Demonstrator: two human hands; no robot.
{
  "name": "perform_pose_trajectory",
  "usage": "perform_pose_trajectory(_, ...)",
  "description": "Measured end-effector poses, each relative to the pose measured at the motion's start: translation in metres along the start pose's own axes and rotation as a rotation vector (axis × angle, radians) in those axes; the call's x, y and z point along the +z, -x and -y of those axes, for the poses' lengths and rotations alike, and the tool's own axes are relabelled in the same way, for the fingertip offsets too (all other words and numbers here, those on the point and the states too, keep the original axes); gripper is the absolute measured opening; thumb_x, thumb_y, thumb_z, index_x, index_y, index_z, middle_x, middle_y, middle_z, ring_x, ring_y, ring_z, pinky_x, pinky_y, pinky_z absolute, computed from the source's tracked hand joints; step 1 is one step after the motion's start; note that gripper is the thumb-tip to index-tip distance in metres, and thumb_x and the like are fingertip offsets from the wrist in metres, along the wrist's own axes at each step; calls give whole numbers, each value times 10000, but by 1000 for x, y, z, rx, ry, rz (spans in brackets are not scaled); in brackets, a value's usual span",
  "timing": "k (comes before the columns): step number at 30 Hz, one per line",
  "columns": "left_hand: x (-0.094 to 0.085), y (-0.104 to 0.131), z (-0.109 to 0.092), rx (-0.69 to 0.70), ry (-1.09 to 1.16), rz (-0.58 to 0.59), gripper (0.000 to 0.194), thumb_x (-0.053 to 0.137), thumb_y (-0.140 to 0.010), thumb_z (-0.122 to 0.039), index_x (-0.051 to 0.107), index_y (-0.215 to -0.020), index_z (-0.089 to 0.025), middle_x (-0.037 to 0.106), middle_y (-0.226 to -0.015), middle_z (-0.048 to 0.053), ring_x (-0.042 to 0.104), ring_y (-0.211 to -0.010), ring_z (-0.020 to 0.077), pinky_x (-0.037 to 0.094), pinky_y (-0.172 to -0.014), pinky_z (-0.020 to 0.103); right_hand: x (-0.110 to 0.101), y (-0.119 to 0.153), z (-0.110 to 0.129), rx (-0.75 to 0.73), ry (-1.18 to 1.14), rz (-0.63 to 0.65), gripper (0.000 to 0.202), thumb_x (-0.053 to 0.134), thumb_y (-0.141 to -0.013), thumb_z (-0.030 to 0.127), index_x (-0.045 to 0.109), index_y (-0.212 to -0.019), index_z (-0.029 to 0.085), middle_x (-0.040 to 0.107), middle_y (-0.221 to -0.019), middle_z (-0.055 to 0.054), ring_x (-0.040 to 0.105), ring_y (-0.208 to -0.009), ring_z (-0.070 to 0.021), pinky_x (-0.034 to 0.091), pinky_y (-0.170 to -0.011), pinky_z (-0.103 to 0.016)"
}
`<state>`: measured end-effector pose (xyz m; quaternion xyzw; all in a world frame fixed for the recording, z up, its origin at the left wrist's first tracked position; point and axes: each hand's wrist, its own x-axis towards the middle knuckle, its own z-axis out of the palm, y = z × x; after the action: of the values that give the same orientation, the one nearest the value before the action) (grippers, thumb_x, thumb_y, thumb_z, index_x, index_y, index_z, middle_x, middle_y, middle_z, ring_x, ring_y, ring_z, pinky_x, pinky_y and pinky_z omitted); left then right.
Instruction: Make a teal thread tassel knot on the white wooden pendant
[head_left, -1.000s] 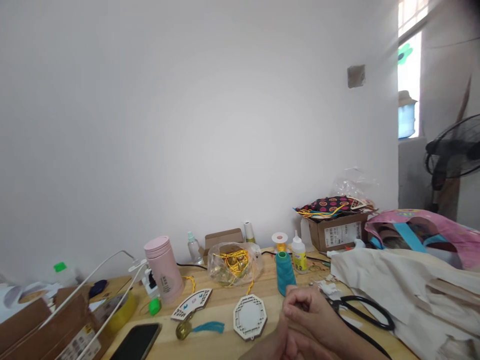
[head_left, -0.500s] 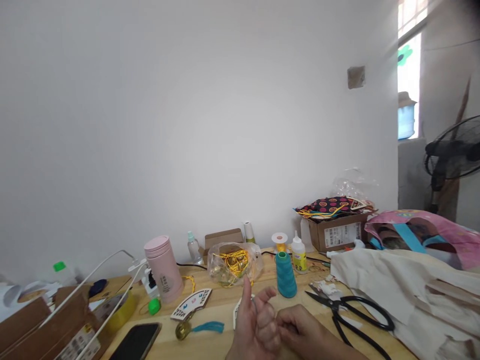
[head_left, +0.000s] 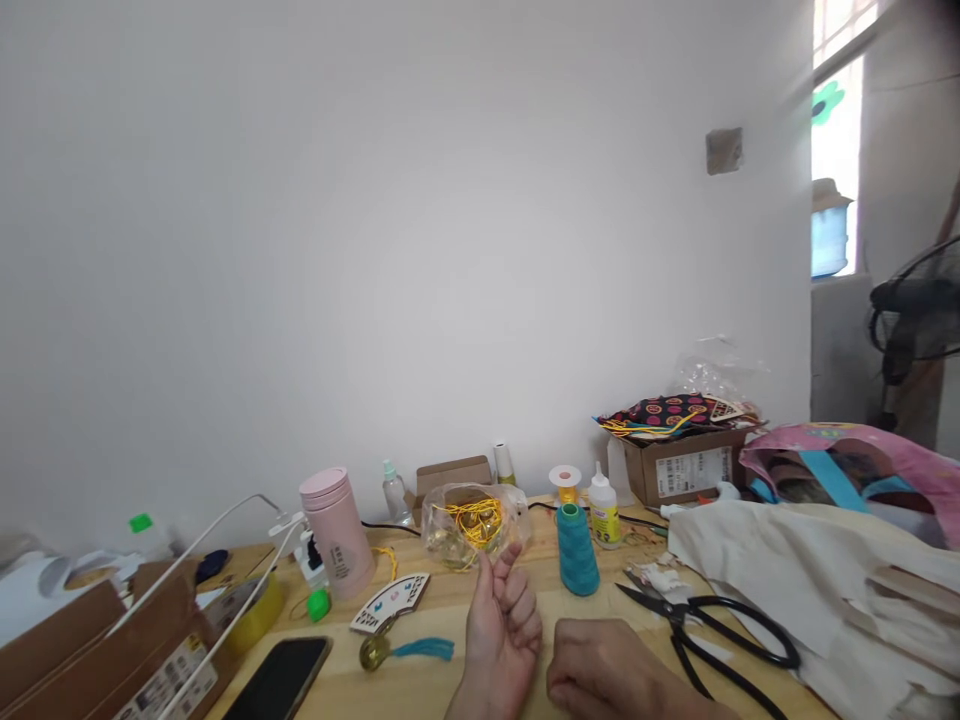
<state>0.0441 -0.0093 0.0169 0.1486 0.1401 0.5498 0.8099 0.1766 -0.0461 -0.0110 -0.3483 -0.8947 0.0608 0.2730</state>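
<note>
My left hand (head_left: 504,628) is turned palm inward above the table, its lower fingers curled in while the thumb and index finger point up close together. Whatever it may hold is too small to make out. Just to its right, my right hand (head_left: 604,668) is closed in a fist, and its contents are hidden. A small gap separates the two hands. Behind them stands a cone of teal thread (head_left: 578,555). Left of my hands lie a gold bell-like ball (head_left: 373,653) with a teal tassel (head_left: 424,649) and a fan-shaped patterned piece (head_left: 391,602).
Black-handled scissors (head_left: 694,612) lie open beside white cloth (head_left: 757,570) on the right. A glue bottle (head_left: 604,515), a plastic bag of yellow cords (head_left: 476,525) and a pink tumbler (head_left: 339,535) stand farther back. A phone (head_left: 279,680) lies at the left front.
My hands were touching and are now apart. The left hand's index finger has come nearer the thumb, and the right hand has turned knuckles-up. The whole view has shifted slightly.
</note>
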Motion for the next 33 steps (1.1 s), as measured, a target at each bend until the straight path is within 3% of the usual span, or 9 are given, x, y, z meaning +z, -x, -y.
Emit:
perform_pose_trajectory(3,1,1,1,2,18,3,414,314,-862,-381,602,-772,-97,190,-389,-111,185,-280,23,135,-284,130,-8,0,2,2,-13,-76,153,467,-762,148,587,-674,183,575,-708,-4,514,-671,-107,354,-588,-190)
perform_pose_trajectory(5,1,1,2,15,30,14,396,307,-871,-354,600,-813,-95,299,-399,-86,307,-318,33,261,-328,129,-12,0,4,4,-26,-132,130,485,-738,130,579,-665,182,576,-755,-13,508,-724,-119,365,-619,-201)
perform_pose_trajectory(8,3,1,2,58,-9,39,357,300,-877,-320,590,-923,-116,507,-530,-11,500,-496,79,450,-567,225,-16,-1,6,9,-35,-211,88,519,-699,129,568,-649,182,571,-792,-23,493,-767,-140,371,-661,-238)
perform_pose_trajectory(10,3,0,2,78,-85,24,334,312,-874,-317,580,-973,-144,586,-640,26,558,-602,109,458,-672,286,-17,-1,6,-10,-41,-252,74,528,-688,135,562,-644,183,561,-792,-25,483,-771,-149,365,-681,-264)
perform_pose_trajectory(12,3,-1,4,65,-189,-7,335,327,-866,-344,584,-973,-157,620,-675,40,579,-632,120,452,-664,276,-17,-2,7,-43,-42,-278,63,532,-689,147,561,-651,188,554,-800,-25,476,-767,-151,357,-680,-277)
perform_pose_trajectory(18,-8,-2,22,-74,-411,-29,399,431,-799,-438,616,-763,-87,643,-618,97,592,-563,175,428,-544,270,-20,-3,5,-80,42,-321,50,566,-692,167,593,-685,209,563,-796,-23,458,-756,-159,339,-654,-282)
perform_pose_trajectory(24,-8,0,24,-150,-562,-96,443,433,-778,-488,591,-658,-92,620,-547,77,561,-479,151,362,-437,225,-24,-1,-8,80,57,-199,150,664,-673,310,581,-634,191,560,-751,-22,459,-737,-170,340,-630,-277)
perform_pose_trajectory(29,-7,-1,20,-77,-575,-65,537,432,-727,-580,583,-600,-81,535,-424,23,472,-372,91,300,-410,195,-21,1,-8,131,-272,-205,122,585,-728,247,532,-641,178,580,-712,-10,491,-723,-153,368,-669,-263)
perform_pose_trajectory(33,-10,-5,21,-53,-534,-26,556,419,-702,-620,585,-645,-92,465,-392,-18,434,-364,92,300,-415,210,-16,-1,-2,233,-601,-162,111,513,-694,149,486,-589,171,564,-642,14,505,-639,-118,375,-613,-216)
